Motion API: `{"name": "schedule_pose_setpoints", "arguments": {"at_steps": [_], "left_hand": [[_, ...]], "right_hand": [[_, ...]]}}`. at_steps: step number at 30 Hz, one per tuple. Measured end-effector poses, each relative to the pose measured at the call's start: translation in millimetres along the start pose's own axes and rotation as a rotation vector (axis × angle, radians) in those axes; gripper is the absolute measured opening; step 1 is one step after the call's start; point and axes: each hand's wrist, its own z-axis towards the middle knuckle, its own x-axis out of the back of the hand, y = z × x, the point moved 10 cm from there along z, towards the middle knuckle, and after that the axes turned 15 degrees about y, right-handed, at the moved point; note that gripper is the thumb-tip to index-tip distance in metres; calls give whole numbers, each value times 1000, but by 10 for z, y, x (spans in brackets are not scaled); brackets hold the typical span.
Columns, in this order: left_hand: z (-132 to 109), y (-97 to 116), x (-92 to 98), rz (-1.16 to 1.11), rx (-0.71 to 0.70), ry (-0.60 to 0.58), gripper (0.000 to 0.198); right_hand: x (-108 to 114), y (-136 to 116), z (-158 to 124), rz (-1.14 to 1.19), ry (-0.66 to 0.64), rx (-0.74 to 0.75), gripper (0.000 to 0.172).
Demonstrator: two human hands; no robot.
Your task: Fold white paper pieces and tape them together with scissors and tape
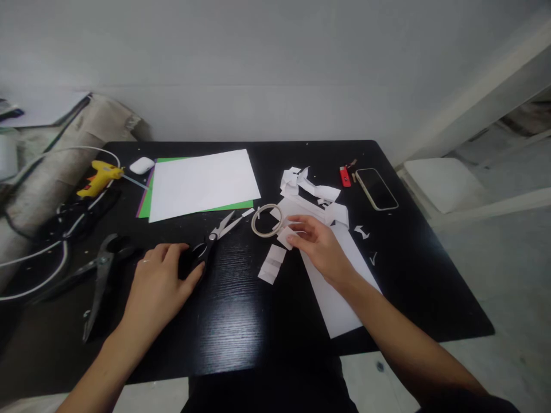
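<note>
– Pinched between the thumb and fingertips of the right hand (pixel 318 244), a small folded paper piece (pixel 285 237) is held low over the table (pixel 241 321).

– And the left hand (pixel 157 284)?

– It is laid on the black handles of the scissors (pixel 213 236). The fingers are curled over them and the thumb is pressed against the near side, so the hand is closed on the handles. The scissors lie flat on the table, with the blades slightly parted and pointing away to the right.

– What is seen around the paper piece?

– A tape roll (pixel 267 219) lies just beside it, on its left. A folded strip (pixel 272 264) lies a little nearer, apart from both hands. A long sheet (pixel 340 304) is spread under the right wrist, and its near corner reaches close to the front edge.

– Farther back?

– Cut scraps (pixel 303 182) are heaped beyond the right hand. To their right a red lighter (pixel 345 176) and a phone (pixel 376 189) lie side by side.

– And on the left side?

– A white page (pixel 202 182) is laid on a green card (pixel 230 205). At the far left corner of the page a white case (pixel 142 165) is set down, with a yellow glue gun (pixel 101 176) just beyond it. Pliers (pixel 101 275) lie near the left hand — on its left, not touched.
</note>
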Motion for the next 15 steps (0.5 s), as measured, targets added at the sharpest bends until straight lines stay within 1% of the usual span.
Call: {"name": "schedule_pose_setpoints", "arguments": {"at_steps": [5,9,12,15], "left_hand": [[15,-32,-105,4,14,-42,54],[23,-90,-131,-30,47,-63,53],[61,-71,-79,-50,54,-52,51],[152,76,35,-100,37,0,47]], "right_hand": [[102,-62,46,12,95,107,30],[94,-46,71,17,85,125,28],[75,-11,92,12,66,112,28],[71,7,103,-2,64,113,27]]}}
